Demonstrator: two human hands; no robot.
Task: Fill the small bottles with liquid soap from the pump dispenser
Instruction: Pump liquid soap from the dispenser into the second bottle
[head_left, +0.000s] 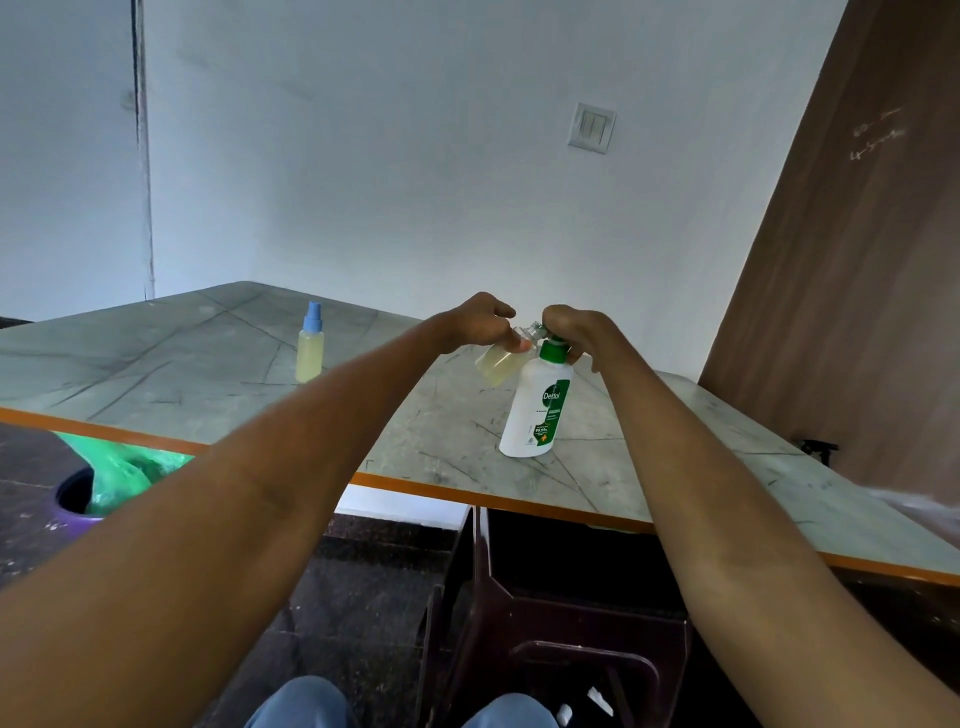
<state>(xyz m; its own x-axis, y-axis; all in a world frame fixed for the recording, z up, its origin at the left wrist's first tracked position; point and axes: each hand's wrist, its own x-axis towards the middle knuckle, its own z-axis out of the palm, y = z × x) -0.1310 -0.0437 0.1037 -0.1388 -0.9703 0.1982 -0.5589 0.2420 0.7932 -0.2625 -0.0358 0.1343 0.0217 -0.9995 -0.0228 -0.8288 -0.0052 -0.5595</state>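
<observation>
A white pump dispenser (535, 410) with a green collar and label stands on the marbled table (208, 374). My right hand (574, 332) covers its pump head from above. My left hand (480, 322) holds a small clear bottle (496, 364), tilted, with its open neck at the pump's spout; it holds pale yellow liquid. A second small bottle (310, 345) with a blue spray cap, also filled with yellow liquid, stands upright to the left.
The table has an orange front edge (467, 491). A dark plastic stool (561, 618) stands under it, between my knees. A purple bin with a green bag (111, 480) sits on the floor at the left. A brown door (852, 260) is at the right.
</observation>
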